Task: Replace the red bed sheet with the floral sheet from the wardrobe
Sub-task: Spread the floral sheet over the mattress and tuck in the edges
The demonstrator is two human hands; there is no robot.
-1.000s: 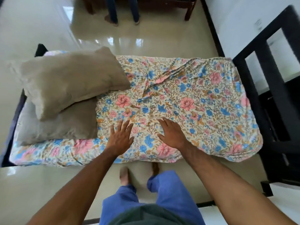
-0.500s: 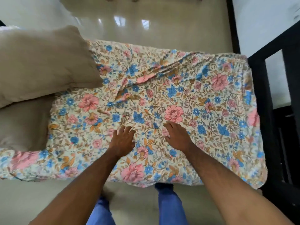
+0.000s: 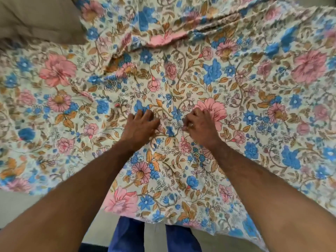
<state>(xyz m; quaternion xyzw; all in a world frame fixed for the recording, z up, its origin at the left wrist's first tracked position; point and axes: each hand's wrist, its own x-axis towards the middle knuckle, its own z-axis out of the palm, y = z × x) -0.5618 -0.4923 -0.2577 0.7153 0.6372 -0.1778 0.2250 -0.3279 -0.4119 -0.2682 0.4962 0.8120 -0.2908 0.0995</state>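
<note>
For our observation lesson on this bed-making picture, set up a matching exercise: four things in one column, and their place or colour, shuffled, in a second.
Things:
1. floral sheet
2. pillow
3. trousers
4. hands: left hand, right hand

Descriptions:
A. plain beige, upper left
B. on the sheet's middle, side by side
C. blue, bottom edge
D. spread over the bed, wrinkled in places

Pairs: 1-D, 2-A, 3-C, 4-B

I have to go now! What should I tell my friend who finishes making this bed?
Left hand: fingers curled on the floral sheet, apparently bunching it.
Right hand: fingers curled, pinching the same sheet.
The floral sheet covers the bed; pillows lie at the upper left.
Done: floral sheet is on, no red sheet in view.
Left: smooth the folds near the far edge.
</note>
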